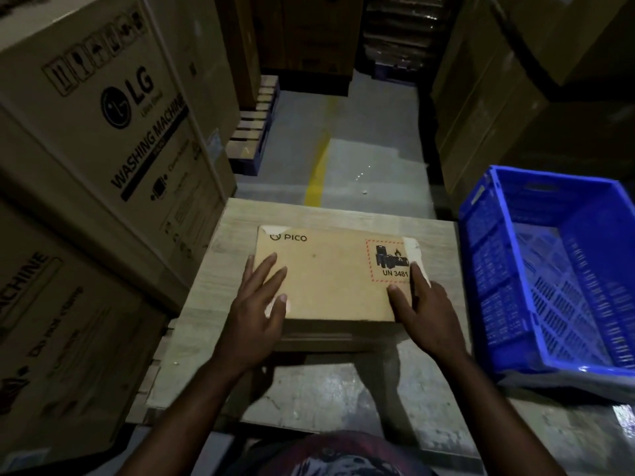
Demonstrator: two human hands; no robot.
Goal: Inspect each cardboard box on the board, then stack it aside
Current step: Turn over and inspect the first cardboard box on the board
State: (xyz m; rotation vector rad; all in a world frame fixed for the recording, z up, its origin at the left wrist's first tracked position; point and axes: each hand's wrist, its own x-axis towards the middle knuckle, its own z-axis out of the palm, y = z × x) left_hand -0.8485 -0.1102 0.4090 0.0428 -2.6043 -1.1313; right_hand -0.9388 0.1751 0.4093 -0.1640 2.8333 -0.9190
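PICO box [336,280], UN 3481 label [388,261]

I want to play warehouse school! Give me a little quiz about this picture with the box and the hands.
1. True or false: the blue crate stands to the right of the board.
2. Which word is printed on the cardboard box lying on the board? A) LG B) PICO C) SONY
3. How many hands touch that box?
Key: 1 true. 2 B. 3 two, the left hand and the right hand.
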